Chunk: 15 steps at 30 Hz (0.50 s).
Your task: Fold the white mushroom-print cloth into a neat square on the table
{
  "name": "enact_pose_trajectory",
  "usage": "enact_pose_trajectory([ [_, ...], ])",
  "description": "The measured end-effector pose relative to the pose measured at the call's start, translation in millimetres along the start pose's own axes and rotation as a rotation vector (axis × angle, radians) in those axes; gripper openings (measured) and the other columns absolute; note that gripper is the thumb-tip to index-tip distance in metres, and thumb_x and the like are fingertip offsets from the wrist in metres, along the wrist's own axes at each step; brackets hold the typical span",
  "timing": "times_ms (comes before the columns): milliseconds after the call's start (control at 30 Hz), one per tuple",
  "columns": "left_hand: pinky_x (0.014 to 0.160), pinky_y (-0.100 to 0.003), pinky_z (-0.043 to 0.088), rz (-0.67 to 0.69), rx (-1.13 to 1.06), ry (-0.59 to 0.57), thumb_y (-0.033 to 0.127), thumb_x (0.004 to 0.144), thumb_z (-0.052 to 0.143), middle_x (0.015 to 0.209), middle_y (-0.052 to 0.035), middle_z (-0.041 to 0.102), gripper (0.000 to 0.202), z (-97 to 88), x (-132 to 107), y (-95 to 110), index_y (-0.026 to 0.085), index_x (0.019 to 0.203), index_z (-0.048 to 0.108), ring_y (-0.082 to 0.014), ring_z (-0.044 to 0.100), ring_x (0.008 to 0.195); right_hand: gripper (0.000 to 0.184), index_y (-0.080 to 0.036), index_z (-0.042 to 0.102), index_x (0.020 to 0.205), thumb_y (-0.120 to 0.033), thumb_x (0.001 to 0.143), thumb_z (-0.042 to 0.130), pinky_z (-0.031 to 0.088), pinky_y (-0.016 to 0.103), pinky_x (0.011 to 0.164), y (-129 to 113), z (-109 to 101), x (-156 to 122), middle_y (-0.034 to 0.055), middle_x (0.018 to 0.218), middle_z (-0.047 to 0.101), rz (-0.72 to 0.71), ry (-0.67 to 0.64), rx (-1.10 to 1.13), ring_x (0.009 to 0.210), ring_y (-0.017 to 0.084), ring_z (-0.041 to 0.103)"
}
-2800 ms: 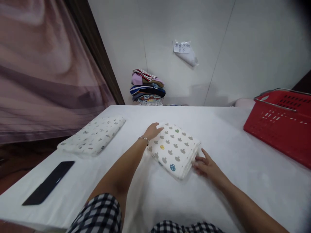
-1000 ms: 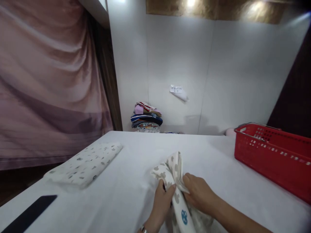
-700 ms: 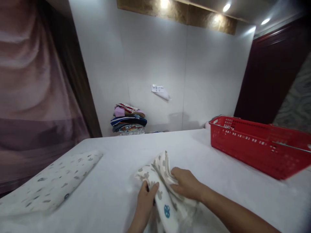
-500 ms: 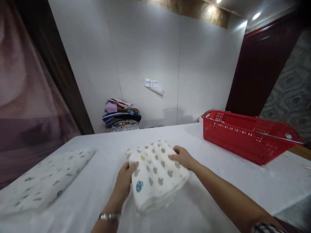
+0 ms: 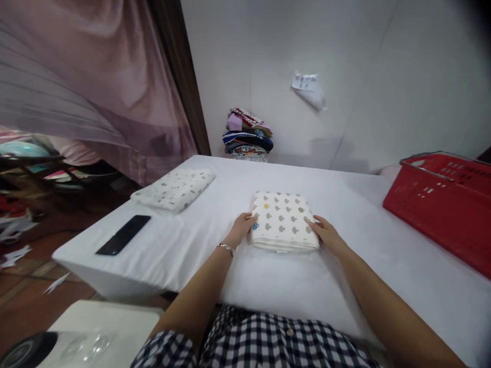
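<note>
A folded white cloth with grey, yellow and blue prints (image 5: 284,221) lies flat on the white table (image 5: 215,204) in front of me. My left hand (image 5: 241,228) rests against its left edge, fingers curled onto the cloth near a blue print. A thin bracelet circles that wrist. My right hand (image 5: 325,232) presses against the cloth's right edge, fingers together along the fold. Both hands frame the cloth between them.
A second folded printed cloth (image 5: 174,188) lies at the table's far left. A black phone (image 5: 123,234) sits near the left front corner. A red basket (image 5: 445,197) stands at the right. A pile of folded clothes (image 5: 247,135) sits by the wall.
The cloth was lifted and turned in both hands, then laid flat again squarely in front of me. My hands moved from gripping it to resting at its left and right edges.
</note>
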<state>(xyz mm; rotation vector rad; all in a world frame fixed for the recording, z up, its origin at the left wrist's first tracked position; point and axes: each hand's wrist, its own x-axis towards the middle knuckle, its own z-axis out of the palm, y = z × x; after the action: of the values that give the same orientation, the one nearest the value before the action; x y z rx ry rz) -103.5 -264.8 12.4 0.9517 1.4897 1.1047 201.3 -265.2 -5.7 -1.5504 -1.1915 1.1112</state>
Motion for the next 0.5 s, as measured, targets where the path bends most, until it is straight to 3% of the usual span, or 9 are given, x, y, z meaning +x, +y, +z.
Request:
enact_pose_trajectory([
  [167, 0.077, -0.028, 0.048, 0.135, 0.033, -0.052, 0.032, 0.071, 0.071, 0.097, -0.0073, 0.068, 0.028, -2.3, -23, -13, 0.016, 0.091, 0.061, -0.0184, 0.063, 0.089, 0.047, -0.02, 0.062, 0.112, -0.048, 0.075, 0.062, 0.052, 0.034, 0.078, 12, 1, -14, 0.008, 0.105, 0.068, -0.172, 0.066, -0.102, 0.092, 0.023, 0.064],
  [300, 0.072, -0.029, 0.051, 0.198, 0.166, 0.038, 0.033, 0.076, 0.067, 0.094, -0.0063, 0.067, 0.032, -4.1, -39, -26, 0.018, 0.104, 0.059, -0.017, 0.064, 0.082, 0.046, -0.02, 0.062, 0.113, -0.049, 0.077, 0.059, 0.052, 0.034, 0.067, 11, -4, -29, 0.0095, 0.109, 0.065, -0.303, 0.158, -0.186, 0.085, 0.022, 0.064],
  [400, 0.077, -0.03, 0.051, 0.46, 0.314, 0.13, 0.031, 0.08, 0.062, 0.106, -0.006, 0.063, 0.03, -4.7, -51, -35, 0.022, 0.108, 0.059, -0.0171, 0.062, 0.091, 0.035, -0.023, 0.065, 0.108, -0.044, 0.08, 0.058, 0.052, 0.034, 0.068, 6, -10, -38, 0.0077, 0.114, 0.063, -0.541, 0.184, -0.268, 0.092, 0.023, 0.062],
  [500, 0.091, -0.036, 0.047, 0.786, 0.533, 0.143, 0.027, 0.08, 0.063, 0.119, -0.0061, 0.058, 0.027, -3.6, -61, -37, 0.024, 0.107, 0.062, -0.0198, 0.053, 0.111, 0.021, -0.025, 0.068, 0.096, -0.038, 0.081, 0.06, 0.05, 0.039, 0.079, -1, -10, -45, 0.0053, 0.099, 0.068, -0.818, 0.124, -0.324, 0.094, 0.023, 0.06],
])
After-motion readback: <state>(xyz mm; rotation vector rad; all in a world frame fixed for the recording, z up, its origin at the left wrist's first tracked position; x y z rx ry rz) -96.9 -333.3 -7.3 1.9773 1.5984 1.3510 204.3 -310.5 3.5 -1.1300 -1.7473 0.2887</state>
